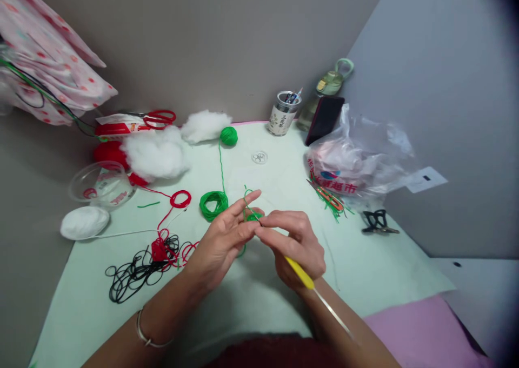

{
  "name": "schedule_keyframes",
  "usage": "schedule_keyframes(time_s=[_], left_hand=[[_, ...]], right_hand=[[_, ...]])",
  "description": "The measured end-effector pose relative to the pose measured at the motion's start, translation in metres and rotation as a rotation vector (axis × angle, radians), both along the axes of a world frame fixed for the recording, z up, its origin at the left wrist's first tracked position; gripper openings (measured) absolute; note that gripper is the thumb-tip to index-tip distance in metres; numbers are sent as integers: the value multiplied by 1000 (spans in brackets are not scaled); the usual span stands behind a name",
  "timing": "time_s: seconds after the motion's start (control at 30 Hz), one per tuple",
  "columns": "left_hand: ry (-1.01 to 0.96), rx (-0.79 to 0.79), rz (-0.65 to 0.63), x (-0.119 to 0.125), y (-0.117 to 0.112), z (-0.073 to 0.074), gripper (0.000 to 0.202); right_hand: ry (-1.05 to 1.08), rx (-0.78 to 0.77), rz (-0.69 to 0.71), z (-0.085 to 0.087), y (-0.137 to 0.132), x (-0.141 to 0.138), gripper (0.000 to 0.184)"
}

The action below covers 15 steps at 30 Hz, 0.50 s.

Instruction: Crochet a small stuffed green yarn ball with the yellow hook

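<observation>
My left hand (227, 233) pinches a small piece of green crochet work (254, 216) between thumb and fingers, with green yarn looped over the raised index finger. In my right hand (298, 243) is a crochet hook (300, 273) with a yellow grip. Its tip meets the green piece at my left fingertips, and its metal back end points toward my right forearm. The exact stitch is too small to make out. Just beyond my left hand lies a loose coil of green yarn (213, 206), joined by a strand to a green yarn ball (229, 136).
Tangled black yarn (130, 273), a red yarn coil (180, 199), a white yarn ball (85, 222) and a clear plastic tub (103, 187) lie left. White stuffing (156, 154) and red scissors (160, 119) sit behind. A can of pens (283, 116) and a plastic bag (357, 157) stand right.
</observation>
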<state>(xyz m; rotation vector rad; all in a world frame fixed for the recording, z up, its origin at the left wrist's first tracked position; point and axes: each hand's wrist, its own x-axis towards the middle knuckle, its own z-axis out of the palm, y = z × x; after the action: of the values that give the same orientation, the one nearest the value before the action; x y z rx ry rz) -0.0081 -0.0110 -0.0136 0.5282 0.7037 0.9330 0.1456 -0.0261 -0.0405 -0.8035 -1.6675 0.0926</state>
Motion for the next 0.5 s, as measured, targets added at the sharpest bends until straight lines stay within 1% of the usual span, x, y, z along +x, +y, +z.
schedule_keyframes(time_s=[0.1, 0.2, 0.3, 0.37, 0.43, 0.5], left_hand=[[2, 30, -21, -5, 4, -1, 71], [47, 61, -18, -9, 7, -2, 76], [176, 129, 26, -8, 7, -5, 78], [252, 185, 52, -5, 5, -9, 81], [270, 214, 57, -2, 3, -13, 81], [256, 221, 62, -1, 2, -15, 80]], right_hand=[[207, -125, 100, 5, 2, 0, 30], [289, -221, 183, 9, 3, 3, 25], [339, -268, 170, 10, 5, 7, 25], [412, -298, 164, 9, 8, 10, 22], [519, -362, 203, 9, 10, 12, 17], [621, -462, 253, 8, 13, 13, 14]])
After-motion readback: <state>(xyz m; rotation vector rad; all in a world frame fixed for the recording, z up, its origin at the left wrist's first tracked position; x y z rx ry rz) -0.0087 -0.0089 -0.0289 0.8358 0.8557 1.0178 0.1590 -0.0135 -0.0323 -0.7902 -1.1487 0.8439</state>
